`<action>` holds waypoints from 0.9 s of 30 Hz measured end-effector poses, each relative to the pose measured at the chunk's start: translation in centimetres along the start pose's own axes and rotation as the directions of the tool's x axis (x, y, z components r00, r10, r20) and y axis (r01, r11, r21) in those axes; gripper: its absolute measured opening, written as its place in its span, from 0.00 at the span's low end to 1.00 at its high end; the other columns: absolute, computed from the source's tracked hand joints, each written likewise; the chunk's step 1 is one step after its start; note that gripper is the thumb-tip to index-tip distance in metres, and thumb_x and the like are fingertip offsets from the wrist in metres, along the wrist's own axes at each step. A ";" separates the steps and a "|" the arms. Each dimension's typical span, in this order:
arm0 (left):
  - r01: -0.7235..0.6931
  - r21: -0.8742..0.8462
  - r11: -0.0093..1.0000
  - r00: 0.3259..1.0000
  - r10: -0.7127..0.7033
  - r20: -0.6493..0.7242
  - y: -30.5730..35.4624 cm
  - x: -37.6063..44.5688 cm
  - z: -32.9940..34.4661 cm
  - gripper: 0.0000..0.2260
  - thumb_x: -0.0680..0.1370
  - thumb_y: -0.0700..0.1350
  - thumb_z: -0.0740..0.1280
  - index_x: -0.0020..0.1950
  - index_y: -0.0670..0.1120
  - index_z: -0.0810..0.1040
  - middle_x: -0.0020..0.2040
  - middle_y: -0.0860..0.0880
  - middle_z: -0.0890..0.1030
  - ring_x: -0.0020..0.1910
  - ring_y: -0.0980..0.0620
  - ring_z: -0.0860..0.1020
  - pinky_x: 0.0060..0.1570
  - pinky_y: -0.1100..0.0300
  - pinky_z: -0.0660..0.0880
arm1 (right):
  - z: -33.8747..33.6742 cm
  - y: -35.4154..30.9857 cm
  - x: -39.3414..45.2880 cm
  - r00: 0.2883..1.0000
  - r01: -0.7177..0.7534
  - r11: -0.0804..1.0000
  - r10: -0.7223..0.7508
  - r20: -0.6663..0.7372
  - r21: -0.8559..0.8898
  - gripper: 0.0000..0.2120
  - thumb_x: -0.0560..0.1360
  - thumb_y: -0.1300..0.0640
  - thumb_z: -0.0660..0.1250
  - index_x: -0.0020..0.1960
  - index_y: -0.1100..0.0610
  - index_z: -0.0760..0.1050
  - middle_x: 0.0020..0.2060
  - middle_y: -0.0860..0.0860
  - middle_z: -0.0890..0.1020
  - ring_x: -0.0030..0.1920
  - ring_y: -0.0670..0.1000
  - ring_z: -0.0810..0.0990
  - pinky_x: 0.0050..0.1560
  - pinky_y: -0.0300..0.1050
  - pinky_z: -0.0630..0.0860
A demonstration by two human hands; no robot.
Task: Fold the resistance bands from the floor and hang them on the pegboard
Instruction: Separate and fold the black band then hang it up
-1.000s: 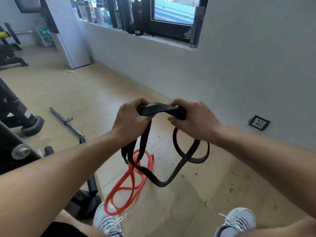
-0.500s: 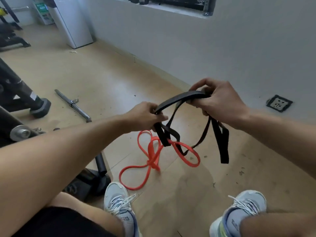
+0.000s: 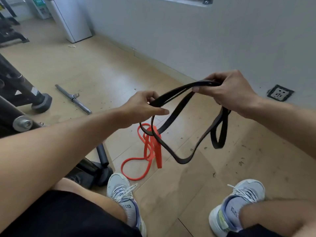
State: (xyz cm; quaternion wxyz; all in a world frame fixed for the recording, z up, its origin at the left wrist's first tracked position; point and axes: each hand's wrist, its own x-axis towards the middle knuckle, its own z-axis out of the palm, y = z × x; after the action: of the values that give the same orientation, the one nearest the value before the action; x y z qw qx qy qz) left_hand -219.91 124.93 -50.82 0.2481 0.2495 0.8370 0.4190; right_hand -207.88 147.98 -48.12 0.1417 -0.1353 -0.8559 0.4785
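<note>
A black resistance band stretches between both my hands above the floor. My left hand pinches one end of its doubled strands. My right hand, higher and to the right, grips the other end, and loops of the band hang below it and sag in the middle. An orange resistance band lies tangled on the wooden floor beneath, in front of my left shoe. No pegboard is in view.
A metal bar handle lies on the floor at left, beside black gym machine legs. A machine foot sits by my left shoe. A grey wall with a socket runs along the right. A white cabinet stands far back.
My hands have moved further apart, the right one up and to the right, drawing the black band out longer. Its hanging loops have shifted right. The view has tipped downward.
</note>
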 end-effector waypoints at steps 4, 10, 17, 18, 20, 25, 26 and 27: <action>-0.088 -0.030 0.996 0.994 0.086 -0.060 0.0 0.1 0.5 0.08 0.74 0.45 0.78 0.47 0.46 0.80 0.44 0.47 0.80 0.39 0.52 0.80 0.36 0.64 0.79 | -0.3 0.9 0.4 0.961 -0.154 0.966 0.195 0.198 -0.206 0.14 0.71 0.48 0.79 0.54 0.50 0.82 0.41 0.49 0.86 0.40 0.50 0.84 0.46 0.46 0.82; -0.153 -0.199 0.968 0.983 0.129 -0.131 1.5 -0.2 1.5 0.08 0.73 0.40 0.78 0.47 0.43 0.80 0.47 0.44 0.80 0.41 0.48 0.82 0.41 0.50 0.85 | 1.8 3.0 -0.4 0.788 -0.094 0.758 0.453 0.418 -0.645 0.23 0.71 0.45 0.80 0.62 0.46 0.77 0.47 0.44 0.86 0.49 0.47 0.83 0.53 0.48 0.78; -0.182 -0.095 0.979 0.979 0.171 -0.114 2.6 -1.1 3.4 0.10 0.71 0.40 0.80 0.47 0.44 0.80 0.47 0.43 0.83 0.40 0.43 0.85 0.42 0.49 0.85 | 3.6 2.5 -1.4 0.697 -0.137 0.937 0.321 0.641 -0.321 0.24 0.68 0.49 0.82 0.61 0.42 0.78 0.54 0.42 0.85 0.59 0.46 0.81 0.57 0.41 0.75; -0.175 -0.098 0.980 0.978 0.162 -0.128 2.7 -1.1 3.5 0.11 0.71 0.40 0.80 0.47 0.44 0.80 0.48 0.43 0.83 0.41 0.43 0.86 0.41 0.49 0.85 | 3.9 2.4 -1.7 0.698 -0.138 0.955 0.282 0.659 -0.263 0.23 0.69 0.50 0.82 0.61 0.41 0.79 0.54 0.42 0.85 0.60 0.45 0.81 0.60 0.42 0.75; -0.158 -0.120 0.980 0.980 0.141 -0.139 3.0 -1.2 3.7 0.11 0.71 0.39 0.79 0.47 0.43 0.80 0.47 0.43 0.83 0.40 0.43 0.86 0.40 0.52 0.84 | 4.9 2.5 -1.8 0.750 -0.145 0.966 0.249 0.613 -0.215 0.18 0.72 0.49 0.79 0.60 0.44 0.81 0.54 0.43 0.86 0.59 0.46 0.82 0.66 0.49 0.75; -0.090 -0.254 0.963 0.996 0.087 -0.022 2.8 -1.2 3.3 0.14 0.71 0.41 0.80 0.51 0.43 0.79 0.47 0.45 0.83 0.42 0.47 0.86 0.45 0.54 0.84 | 5.6 2.6 -1.7 0.867 -0.247 0.963 0.267 0.420 -0.103 0.06 0.81 0.54 0.69 0.53 0.55 0.82 0.50 0.53 0.87 0.54 0.52 0.86 0.65 0.54 0.78; -0.073 -0.291 0.954 0.996 0.085 0.027 2.6 -1.1 2.9 0.15 0.72 0.44 0.79 0.53 0.42 0.78 0.50 0.44 0.83 0.46 0.47 0.86 0.48 0.54 0.84 | 5.3 2.5 -1.8 0.884 -0.266 0.962 0.268 0.383 -0.058 0.06 0.82 0.56 0.67 0.54 0.57 0.81 0.51 0.54 0.87 0.54 0.53 0.86 0.63 0.52 0.79; -0.059 -0.309 0.949 0.995 0.082 0.063 2.2 -0.9 2.6 0.16 0.74 0.47 0.77 0.56 0.42 0.78 0.54 0.45 0.83 0.50 0.48 0.85 0.51 0.54 0.83 | 5.1 2.5 -1.8 0.901 -0.279 0.960 0.267 0.343 -0.015 0.06 0.83 0.58 0.66 0.55 0.57 0.81 0.51 0.55 0.87 0.53 0.54 0.86 0.61 0.51 0.80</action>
State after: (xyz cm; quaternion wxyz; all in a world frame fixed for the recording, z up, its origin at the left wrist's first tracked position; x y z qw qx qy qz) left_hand -217.17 127.00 -50.16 0.3002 0.2533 0.7424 0.5427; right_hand -207.86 144.64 -53.01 -0.0750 -0.1664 -0.8316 0.5245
